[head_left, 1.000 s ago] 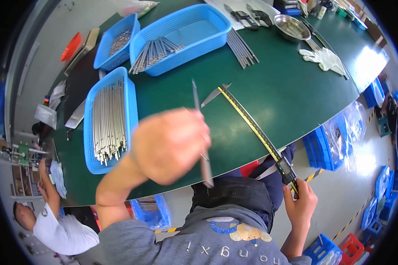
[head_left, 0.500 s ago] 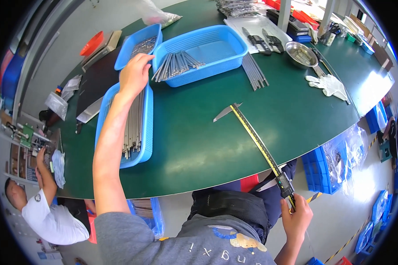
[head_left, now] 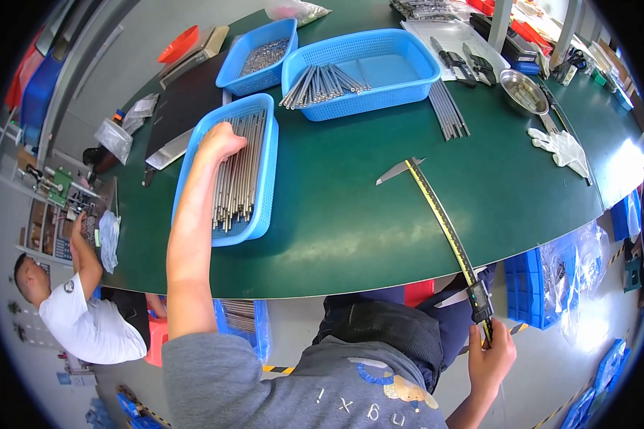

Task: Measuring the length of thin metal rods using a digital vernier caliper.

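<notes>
My left hand (head_left: 223,141) is down in the near blue basket (head_left: 266,207), over the upper part of a layer of long, thin metal rods (head_left: 237,179). Its fingers are curled together against the rods, and whether a rod is between them is hidden. In my right hand (head_left: 492,357) is a long digital caliper (head_left: 447,225), gripped at its lower end near the dark display. The caliper slants up over the green table (head_left: 336,236), its jaws pointing away from me. Another blue basket (head_left: 379,102) farther off holds a fanned pile of shorter-looking rods (head_left: 322,86).
A third blue basket (head_left: 254,80) holds small metal parts. Loose rods (head_left: 449,111), calipers (head_left: 454,63) on a white tray, a metal bowl (head_left: 522,93) and a white glove (head_left: 562,151) lie at the right. A co-worker (head_left: 86,314) sits at the far left.
My left hand has moved from beside the farther baskets back toward me and down into the near basket of rods. The view has shifted slightly; the right hand keeps the caliper.
</notes>
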Available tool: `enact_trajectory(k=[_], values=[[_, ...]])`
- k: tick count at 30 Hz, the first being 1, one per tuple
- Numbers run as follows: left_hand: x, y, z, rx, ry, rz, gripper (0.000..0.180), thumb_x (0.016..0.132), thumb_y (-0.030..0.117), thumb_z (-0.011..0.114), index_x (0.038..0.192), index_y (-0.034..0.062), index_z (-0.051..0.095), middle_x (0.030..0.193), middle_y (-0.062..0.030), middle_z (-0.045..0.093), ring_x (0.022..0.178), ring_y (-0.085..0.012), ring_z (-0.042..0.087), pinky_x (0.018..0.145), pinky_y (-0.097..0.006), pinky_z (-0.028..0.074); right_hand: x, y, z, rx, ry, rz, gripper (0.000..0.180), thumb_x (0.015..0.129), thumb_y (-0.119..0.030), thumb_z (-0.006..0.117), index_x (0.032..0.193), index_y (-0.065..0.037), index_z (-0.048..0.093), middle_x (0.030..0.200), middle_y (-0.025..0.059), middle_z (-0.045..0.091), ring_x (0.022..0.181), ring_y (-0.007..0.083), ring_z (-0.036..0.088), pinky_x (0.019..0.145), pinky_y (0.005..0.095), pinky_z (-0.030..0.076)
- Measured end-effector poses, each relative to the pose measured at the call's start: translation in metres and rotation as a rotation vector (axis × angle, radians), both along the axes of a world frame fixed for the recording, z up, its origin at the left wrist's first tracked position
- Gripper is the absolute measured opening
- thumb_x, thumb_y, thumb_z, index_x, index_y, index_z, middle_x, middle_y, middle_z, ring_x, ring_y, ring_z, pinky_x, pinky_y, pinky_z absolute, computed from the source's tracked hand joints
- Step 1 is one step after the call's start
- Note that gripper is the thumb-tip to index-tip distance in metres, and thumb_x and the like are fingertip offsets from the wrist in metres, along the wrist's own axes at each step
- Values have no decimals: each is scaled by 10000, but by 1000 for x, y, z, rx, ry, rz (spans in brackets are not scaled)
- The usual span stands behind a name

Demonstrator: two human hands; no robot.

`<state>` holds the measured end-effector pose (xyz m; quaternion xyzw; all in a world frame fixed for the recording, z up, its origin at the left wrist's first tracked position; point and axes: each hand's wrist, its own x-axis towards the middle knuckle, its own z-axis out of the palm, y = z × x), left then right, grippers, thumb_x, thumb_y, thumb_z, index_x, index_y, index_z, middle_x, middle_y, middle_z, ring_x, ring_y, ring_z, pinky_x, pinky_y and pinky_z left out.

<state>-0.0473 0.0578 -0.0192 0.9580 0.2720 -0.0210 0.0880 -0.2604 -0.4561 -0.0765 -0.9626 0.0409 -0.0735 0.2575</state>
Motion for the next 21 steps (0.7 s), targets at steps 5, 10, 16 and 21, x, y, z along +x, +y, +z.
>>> enact_trajectory(k=[5,10,16,21], values=[[-5,23,4,-355,-235,8,174,764,163,622,753,-7,654,642,-74,626,584,-174,635,471,-324,496,2,3,10,-35,-2,8,298,745,-218,729,916,-15,595,728,110,595,516,241,555,484,325,431],[-38,-84,53,-453,-1028,-476,154,893,28,578,1040,-20,586,884,-41,625,761,-89,598,622,-220,487,8,11,11,0,10,-43,293,733,-221,743,904,-32,598,697,106,590,528,240,570,491,327,434],[-87,-229,10,177,-1126,-1580,208,727,163,663,919,86,634,830,-13,591,802,-180,616,727,-332,553,5,7,13,11,2,-23,301,734,-233,747,907,-33,604,705,93,604,526,224,576,494,318,445],[-94,-245,-43,-25,-1014,-1686,211,738,175,644,937,107,625,883,-25,593,812,-193,621,745,-340,558,4,7,16,2,29,-21,314,729,-241,753,911,-29,610,717,99,613,533,224,585,499,318,452]])
